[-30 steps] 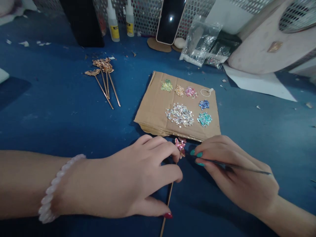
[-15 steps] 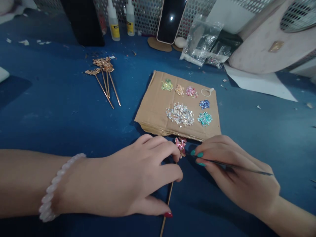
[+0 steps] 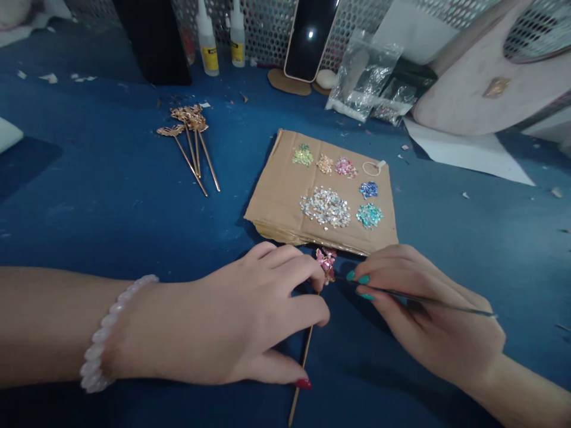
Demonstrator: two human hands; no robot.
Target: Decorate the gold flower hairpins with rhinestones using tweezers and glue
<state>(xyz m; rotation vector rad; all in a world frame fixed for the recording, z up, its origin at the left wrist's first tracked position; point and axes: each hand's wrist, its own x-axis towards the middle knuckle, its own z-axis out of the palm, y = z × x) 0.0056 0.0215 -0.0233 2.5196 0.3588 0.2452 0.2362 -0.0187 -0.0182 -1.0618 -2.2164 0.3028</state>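
Observation:
My left hand (image 3: 241,321) rests on the blue table, fingers pinched round a gold hair stick (image 3: 302,368) whose butterfly head (image 3: 326,263) carries pink stones. My right hand (image 3: 428,315) grips a thin metal pick (image 3: 441,301) like a pen, its tip right beside the butterfly head. Just behind both hands lies a cardboard sheet (image 3: 276,190) with small heaps of rhinestones: silver (image 3: 325,207), teal (image 3: 369,215), blue (image 3: 368,189), pink (image 3: 345,166), orange (image 3: 324,163) and green (image 3: 302,155).
Several more gold butterfly sticks (image 3: 193,139) lie at the left rear. Two glue bottles (image 3: 220,37), a phone (image 3: 309,37), plastic bags (image 3: 366,77) and a pink board (image 3: 482,89) line the back against a perforated panel. Paper scraps dot the table.
Both hands hold almost still at the butterfly head; the view has shifted very slightly.

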